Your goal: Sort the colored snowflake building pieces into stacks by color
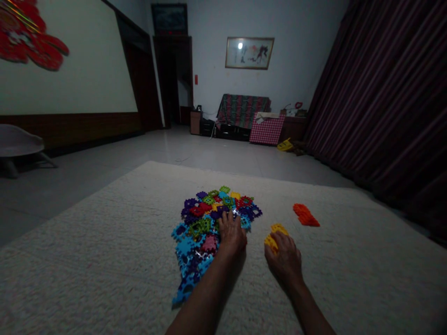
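Note:
A heap of flat interlocking plastic pieces [206,223] in blue, purple, green, red and yellow lies on a cream rug [104,260]. My left hand [231,235] rests on the right side of the heap, fingers curled down among the pieces; what it grips is hidden. My right hand [284,260] lies on the rug with its fingers over a small stack of yellow pieces [274,235], touching them. A small stack of orange pieces [306,215] lies apart, further right and beyond the yellow ones.
The rug sits on a grey tiled floor [195,151]. A pale chair [17,144] stands at the left, dark curtains [384,102] run along the right, and a covered sofa [242,111] with a checked board stands at the far wall.

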Demonstrator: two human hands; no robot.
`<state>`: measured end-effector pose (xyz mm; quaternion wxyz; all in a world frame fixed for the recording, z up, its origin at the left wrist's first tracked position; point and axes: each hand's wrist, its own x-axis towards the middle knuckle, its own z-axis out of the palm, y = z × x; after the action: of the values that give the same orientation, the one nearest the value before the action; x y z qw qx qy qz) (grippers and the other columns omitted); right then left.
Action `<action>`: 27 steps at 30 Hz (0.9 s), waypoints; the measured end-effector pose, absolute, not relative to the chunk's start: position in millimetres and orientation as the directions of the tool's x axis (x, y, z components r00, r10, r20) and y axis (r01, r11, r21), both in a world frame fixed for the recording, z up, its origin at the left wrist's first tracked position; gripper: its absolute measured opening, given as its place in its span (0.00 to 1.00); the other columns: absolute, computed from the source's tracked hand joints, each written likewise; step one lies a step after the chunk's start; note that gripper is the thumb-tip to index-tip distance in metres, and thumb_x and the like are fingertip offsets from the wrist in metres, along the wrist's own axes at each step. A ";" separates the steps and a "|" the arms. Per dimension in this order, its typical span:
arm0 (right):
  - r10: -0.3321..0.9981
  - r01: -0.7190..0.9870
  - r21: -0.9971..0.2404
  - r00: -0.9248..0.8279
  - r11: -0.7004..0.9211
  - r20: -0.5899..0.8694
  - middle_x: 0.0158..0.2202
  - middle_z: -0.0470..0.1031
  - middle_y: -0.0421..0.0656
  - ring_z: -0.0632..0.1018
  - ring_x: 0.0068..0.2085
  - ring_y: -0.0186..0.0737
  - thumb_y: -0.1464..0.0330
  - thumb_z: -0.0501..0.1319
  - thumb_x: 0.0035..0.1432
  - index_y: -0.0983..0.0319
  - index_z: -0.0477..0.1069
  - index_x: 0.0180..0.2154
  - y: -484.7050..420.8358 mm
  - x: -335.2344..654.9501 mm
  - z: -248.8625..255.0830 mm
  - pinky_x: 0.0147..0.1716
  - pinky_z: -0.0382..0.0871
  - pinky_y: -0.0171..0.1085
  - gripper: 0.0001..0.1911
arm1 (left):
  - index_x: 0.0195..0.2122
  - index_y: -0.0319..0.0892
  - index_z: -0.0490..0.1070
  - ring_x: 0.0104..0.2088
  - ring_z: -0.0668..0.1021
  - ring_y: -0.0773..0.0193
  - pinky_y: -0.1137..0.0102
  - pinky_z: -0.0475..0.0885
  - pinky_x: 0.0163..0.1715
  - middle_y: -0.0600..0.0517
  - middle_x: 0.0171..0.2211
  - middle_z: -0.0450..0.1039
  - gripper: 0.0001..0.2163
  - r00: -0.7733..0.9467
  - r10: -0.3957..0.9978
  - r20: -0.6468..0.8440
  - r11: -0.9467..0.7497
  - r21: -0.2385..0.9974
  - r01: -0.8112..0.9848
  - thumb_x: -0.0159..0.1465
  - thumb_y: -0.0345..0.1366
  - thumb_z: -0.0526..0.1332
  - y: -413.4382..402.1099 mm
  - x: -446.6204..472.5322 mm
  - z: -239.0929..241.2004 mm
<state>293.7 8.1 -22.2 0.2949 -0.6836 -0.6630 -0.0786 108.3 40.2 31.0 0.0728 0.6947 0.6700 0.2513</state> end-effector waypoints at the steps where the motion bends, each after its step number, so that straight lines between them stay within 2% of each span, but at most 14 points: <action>1: 0.858 0.953 -0.301 0.124 0.038 0.499 0.56 0.75 0.52 0.72 0.58 0.54 0.61 0.54 0.60 0.59 0.73 0.50 8.5 294.2 -21.6 0.53 0.67 0.53 0.20 | 0.57 0.41 0.73 0.67 0.63 0.42 0.47 0.59 0.66 0.39 0.65 0.66 0.19 -0.026 0.968 0.248 -0.089 0.442 0.893 0.65 0.33 0.59 40.4 107.2 28.6; 4: 0.827 0.943 -0.332 0.164 0.030 0.538 0.57 0.74 0.54 0.72 0.58 0.57 0.58 0.55 0.59 0.60 0.74 0.50 16.7 293.4 -13.2 0.53 0.66 0.56 0.22 | 0.55 0.42 0.74 0.61 0.69 0.46 0.51 0.63 0.63 0.40 0.60 0.71 0.17 -0.053 0.961 0.271 -0.082 0.466 0.881 0.68 0.32 0.55 43.9 101.3 26.5; 7: 0.783 0.910 -0.378 0.108 0.170 0.613 0.57 0.74 0.53 0.73 0.58 0.55 0.59 0.56 0.59 0.59 0.75 0.49 40.2 281.4 5.1 0.55 0.67 0.55 0.20 | 0.50 0.42 0.76 0.53 0.75 0.53 0.60 0.69 0.56 0.43 0.51 0.76 0.16 -0.099 0.955 0.278 -0.067 0.529 0.846 0.69 0.30 0.51 50.2 95.0 31.9; 10: 0.787 0.821 -0.405 -0.084 0.402 0.612 0.52 0.78 0.51 0.76 0.54 0.49 0.66 0.55 0.59 0.60 0.76 0.48 74.5 252.3 24.3 0.55 0.68 0.48 0.18 | 0.48 0.42 0.77 0.49 0.77 0.57 0.65 0.71 0.53 0.44 0.46 0.78 0.17 -0.157 0.938 0.309 -0.059 0.588 0.806 0.69 0.28 0.50 57.6 86.2 39.2; 13: 0.822 0.755 -0.421 -0.268 0.502 0.502 0.51 0.80 0.49 0.77 0.53 0.46 0.73 0.53 0.59 0.60 0.76 0.49 103.9 214.3 34.4 0.57 0.67 0.46 0.19 | 0.48 0.42 0.78 0.49 0.78 0.57 0.64 0.71 0.53 0.44 0.47 0.78 0.18 -0.261 0.901 0.345 -0.009 0.618 0.786 0.67 0.25 0.50 66.1 68.0 42.4; 17: 0.863 0.773 -0.399 -0.379 0.494 0.334 0.55 0.78 0.49 0.74 0.57 0.49 0.70 0.53 0.63 0.58 0.74 0.53 117.1 177.6 32.6 0.58 0.62 0.51 0.19 | 0.50 0.41 0.79 0.52 0.79 0.57 0.65 0.70 0.57 0.44 0.49 0.80 0.20 -0.357 0.877 0.322 0.080 0.633 0.770 0.64 0.23 0.51 76.2 32.1 38.6; 20: 0.877 0.800 -0.365 -0.397 0.475 0.271 0.53 0.79 0.48 0.73 0.57 0.49 0.67 0.54 0.66 0.57 0.76 0.51 114.6 169.1 30.0 0.59 0.57 0.54 0.17 | 0.50 0.43 0.80 0.51 0.80 0.58 0.66 0.71 0.56 0.46 0.49 0.82 0.20 -0.359 0.894 0.269 0.125 0.619 0.775 0.64 0.23 0.53 78.4 15.3 35.2; 24: 0.912 0.842 -0.362 -0.325 0.399 0.250 0.48 0.81 0.47 0.76 0.54 0.49 0.66 0.55 0.67 0.58 0.79 0.46 115.8 167.1 35.3 0.59 0.58 0.50 0.14 | 0.51 0.45 0.81 0.48 0.81 0.55 0.66 0.73 0.49 0.46 0.47 0.83 0.19 -0.344 0.921 0.186 0.186 0.565 0.804 0.66 0.26 0.54 76.4 19.6 37.1; 27: 0.905 0.847 -0.329 -0.354 0.418 0.237 0.52 0.80 0.49 0.76 0.56 0.47 0.69 0.57 0.64 0.60 0.77 0.51 124.0 160.2 44.0 0.57 0.62 0.45 0.17 | 0.52 0.45 0.80 0.48 0.80 0.52 0.65 0.73 0.46 0.44 0.45 0.82 0.19 -0.325 0.936 0.138 0.214 0.510 0.833 0.67 0.29 0.53 75.3 28.2 40.7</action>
<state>160.2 124.0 44.0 0.1934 -0.5345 -0.8194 0.0746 28.2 75.3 40.7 0.1004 0.5721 0.7727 0.2559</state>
